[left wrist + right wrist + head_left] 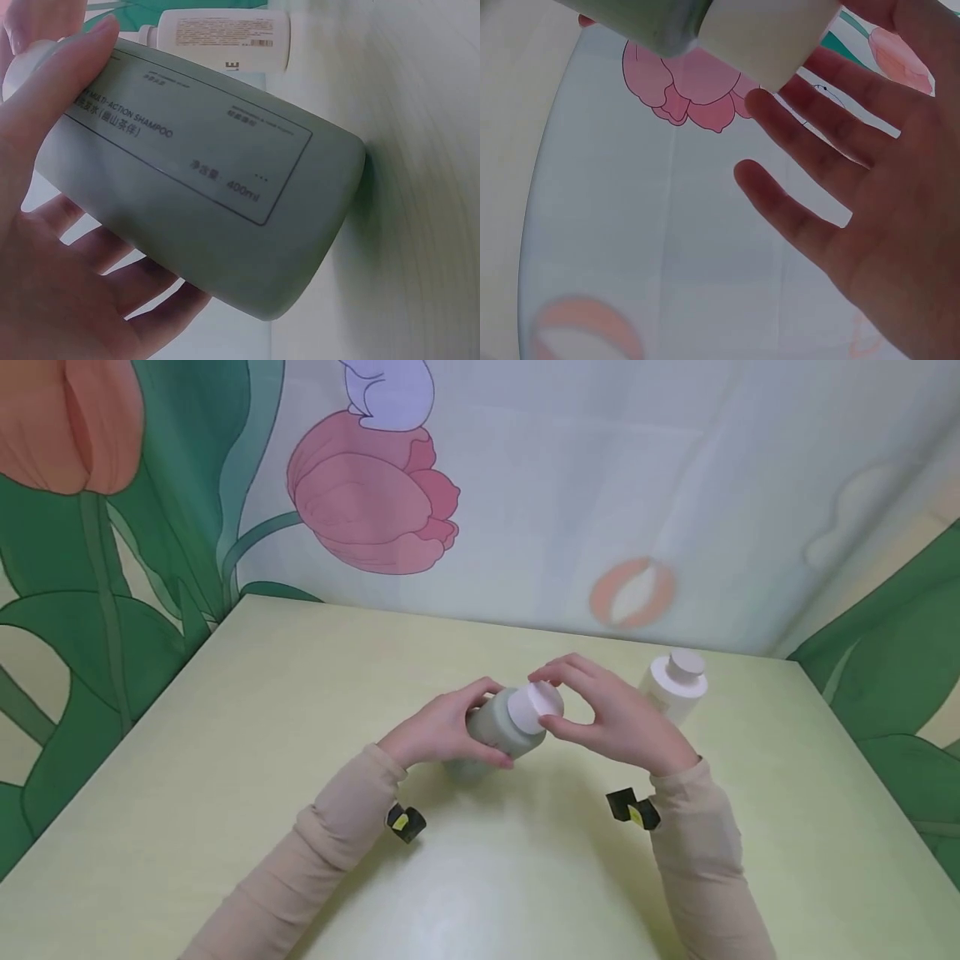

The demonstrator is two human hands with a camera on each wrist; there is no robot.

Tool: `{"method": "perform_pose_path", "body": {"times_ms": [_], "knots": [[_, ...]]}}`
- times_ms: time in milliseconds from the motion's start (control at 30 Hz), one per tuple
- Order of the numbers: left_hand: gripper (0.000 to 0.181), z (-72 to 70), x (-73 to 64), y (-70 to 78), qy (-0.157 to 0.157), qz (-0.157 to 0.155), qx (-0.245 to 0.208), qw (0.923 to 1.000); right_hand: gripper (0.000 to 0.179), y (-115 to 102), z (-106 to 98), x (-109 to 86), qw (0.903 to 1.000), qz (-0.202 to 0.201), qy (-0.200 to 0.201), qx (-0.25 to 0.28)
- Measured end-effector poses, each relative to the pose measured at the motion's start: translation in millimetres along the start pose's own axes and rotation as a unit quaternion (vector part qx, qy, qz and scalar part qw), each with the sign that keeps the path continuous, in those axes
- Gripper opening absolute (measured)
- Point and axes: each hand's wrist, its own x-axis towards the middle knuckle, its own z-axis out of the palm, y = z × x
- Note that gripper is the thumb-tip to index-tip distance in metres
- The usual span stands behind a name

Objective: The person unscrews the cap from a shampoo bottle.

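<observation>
From my seat, I have the left hand (450,727) wrapped around the body of a grey-green shampoo bottle (497,727), its thumb (67,82) lying across the labelled face and its fingers (146,291) curled behind. The bottle sits between my two hands near the middle of the table (337,677), tilted, with its white cap (534,706) up towards the right. My left wrist feed lets me read "MULTI-ACTION SHAMPOO" and "400ml" on the label (195,142); the base is close to the tabletop, but I cannot tell whether it touches.

My right hand (618,718) spans the cap, thumb on the near side and fingertips on the far side, pinching it; the little finger (787,206) stretches out apart from it. Behind that hand, a white bottle (678,685) stands upright on the table, partly hidden by it.

Both arms wear beige sleeves (341,814), with a black-and-yellow piece (406,822) at each wrist. Beyond the table I see a backdrop (525,485) printed with big tulips.
</observation>
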Motion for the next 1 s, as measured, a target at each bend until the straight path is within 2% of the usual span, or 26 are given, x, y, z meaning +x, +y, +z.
{"method": "perform_pose_path", "body": {"times_ms": [167,300,433,533,667,767,933,1000], "knots": [[0.068,2.8,4.8,1.4,-0.007,0.008,0.005,0.9999,0.048,2.1,-1.1,-4.9,0.9995,0.029,0.014,0.007],[0.068,4.9,6.0,1.7,-0.005,0.008,0.002,0.9999,0.044,3.9,-1.7,-5.4,0.9988,0.042,0.025,-0.003],[0.067,4.1,3.5,0.3,0.003,0.003,-0.004,1.0,0.033,6.7,1.1,-1.8,0.9992,0.022,0.027,-0.019],[0.068,3.1,1.3,-0.7,0.005,0.0,-0.003,1.0,0.028,7.5,3.0,0.2,0.9997,-0.001,0.023,-0.009],[0.069,4.7,0.8,-1.3,0.004,-0.004,-0.003,1.0,0.031,7.4,2.3,-0.8,0.9994,-0.029,0.011,0.013],[0.071,5.2,1.6,-1.4,0.005,-0.006,0.002,1.0,0.037,7.7,0.9,-1.1,0.9992,-0.038,0.004,0.01],[0.072,5.4,4.0,0.1,0.006,-0.004,0.01,0.9999,0.048,9.1,-1.0,-1.4,0.9999,-0.004,0.016,-0.004],[0.072,6.1,5.1,0.7,0.004,-0.004,0.009,0.9999,0.046,10.3,-1.0,-2.1,0.9996,0.017,0.024,-0.006]]}}
